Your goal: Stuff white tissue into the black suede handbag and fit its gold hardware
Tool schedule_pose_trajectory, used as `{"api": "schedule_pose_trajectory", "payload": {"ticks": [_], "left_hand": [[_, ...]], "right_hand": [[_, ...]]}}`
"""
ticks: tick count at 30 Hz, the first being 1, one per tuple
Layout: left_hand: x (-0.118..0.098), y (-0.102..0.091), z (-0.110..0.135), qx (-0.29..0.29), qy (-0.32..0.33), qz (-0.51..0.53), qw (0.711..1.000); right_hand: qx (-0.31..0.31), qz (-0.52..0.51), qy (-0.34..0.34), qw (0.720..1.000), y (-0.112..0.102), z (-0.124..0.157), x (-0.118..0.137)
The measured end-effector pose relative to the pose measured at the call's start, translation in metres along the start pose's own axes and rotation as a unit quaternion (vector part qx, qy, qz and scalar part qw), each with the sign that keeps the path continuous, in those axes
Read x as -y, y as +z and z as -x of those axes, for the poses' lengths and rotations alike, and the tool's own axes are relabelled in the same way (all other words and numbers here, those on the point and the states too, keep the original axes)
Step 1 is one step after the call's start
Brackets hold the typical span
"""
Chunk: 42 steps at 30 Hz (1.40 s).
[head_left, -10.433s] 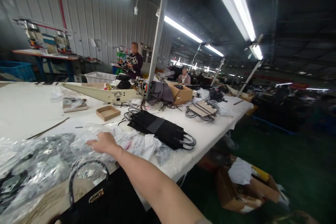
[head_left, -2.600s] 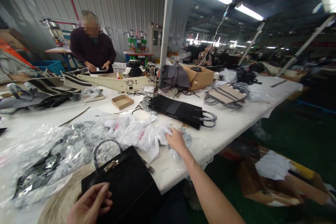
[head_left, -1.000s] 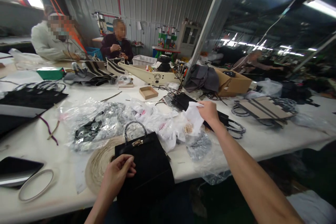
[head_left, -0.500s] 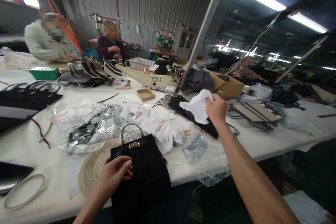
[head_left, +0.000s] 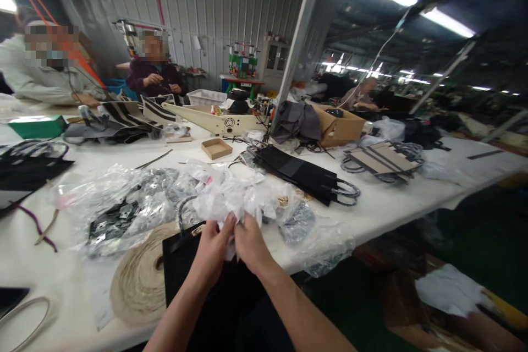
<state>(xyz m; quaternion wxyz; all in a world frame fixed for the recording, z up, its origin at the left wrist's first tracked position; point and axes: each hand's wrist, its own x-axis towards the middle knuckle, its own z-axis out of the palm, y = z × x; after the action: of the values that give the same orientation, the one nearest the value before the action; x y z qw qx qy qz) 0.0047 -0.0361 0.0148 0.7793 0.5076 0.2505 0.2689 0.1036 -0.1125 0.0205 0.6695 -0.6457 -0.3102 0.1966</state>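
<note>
White crumpled tissue paper (head_left: 231, 206) is now pinched by both hands. The left hand (head_left: 211, 248) has let go of the black fabric handbag (head_left: 177, 264), and the right hand (head_left: 249, 242) has carried the sheet back from two o'clock. Both sets of fingertips close on the paper's lower edge, right above the handbag (it lies flat at the table edge, under the wrists) — so both hands work the paper at the bag. At nine o'clock sits a coil of beige cord (head_left: 138, 280); at eleven, clear plastic bags of black parts (head_left: 119, 203); farther off at one o'clock, a stack of flat black tote bags (head_left: 305, 173).
</note>
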Motion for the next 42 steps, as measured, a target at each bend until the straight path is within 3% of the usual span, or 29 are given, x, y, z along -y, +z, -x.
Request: {"api": "schedule_pose_trajectory", "payload": {"ticks": [2, 3, 4, 5, 6, 7, 10, 13, 23, 29, 36, 39, 41, 42], "left_hand": [[0.006, -0.007, -0.008, -0.018, 0.005, -0.009, 1.000], [0.008, -0.014, -0.011, -0.037, 0.010, -0.011, 0.999], [0.009, -0.022, -0.013, -0.061, 0.021, -0.010, 0.998], [0.009, -0.029, -0.015, -0.082, 0.034, -0.006, 0.996], [0.010, -0.034, -0.015, -0.093, 0.046, 0.000, 0.995], [0.009, -0.038, -0.015, -0.091, 0.055, 0.003, 0.994], [0.009, -0.036, -0.010, -0.050, 0.053, -0.020, 0.997], [0.012, -0.028, -0.006, -0.027, 0.026, -0.043, 0.998], [0.018, -0.029, -0.010, -0.022, 0.027, -0.040, 0.999], [0.009, -0.030, -0.001, -0.020, 0.024, -0.095, 0.995], [0.005, -0.030, -0.001, -0.006, 0.013, -0.070, 0.997], [0.006, -0.027, -0.004, -0.026, -0.010, -0.048, 0.998], [0.008, -0.022, -0.004, -0.035, -0.021, -0.015, 0.999], [0.010, -0.019, -0.004, -0.033, -0.025, 0.008, 0.999]], "right_hand": [[0.174, 0.043, 0.015, 0.984, -0.020, 0.000, 0.005], [0.218, 0.081, 0.023, 0.972, -0.043, -0.008, 0.007], [0.204, 0.123, 0.025, 0.971, -0.070, -0.021, 0.008], [0.112, 0.202, -0.003, 0.973, -0.099, -0.037, 0.007], [0.009, 0.315, -0.032, 0.948, -0.127, -0.055, 0.004], [-0.040, 0.364, -0.038, 0.930, -0.153, -0.072, -0.001], [-0.064, 0.435, -0.036, 0.897, -0.205, -0.110, -0.020], [-0.066, 0.461, -0.058, 0.883, -0.223, -0.123, -0.034], [-0.139, 0.446, -0.139, 0.873, -0.223, -0.126, -0.031], [-0.176, 0.444, -0.157, 0.865, -0.213, -0.123, -0.012], [-0.266, 0.435, -0.145, 0.848, -0.212, -0.122, 0.014], [-0.301, 0.399, -0.148, 0.854, -0.185, -0.095, 0.027], [-0.300, 0.319, -0.177, 0.881, -0.148, -0.062, 0.033], [-0.263, 0.271, -0.199, 0.904, -0.126, -0.043, 0.033]]}}
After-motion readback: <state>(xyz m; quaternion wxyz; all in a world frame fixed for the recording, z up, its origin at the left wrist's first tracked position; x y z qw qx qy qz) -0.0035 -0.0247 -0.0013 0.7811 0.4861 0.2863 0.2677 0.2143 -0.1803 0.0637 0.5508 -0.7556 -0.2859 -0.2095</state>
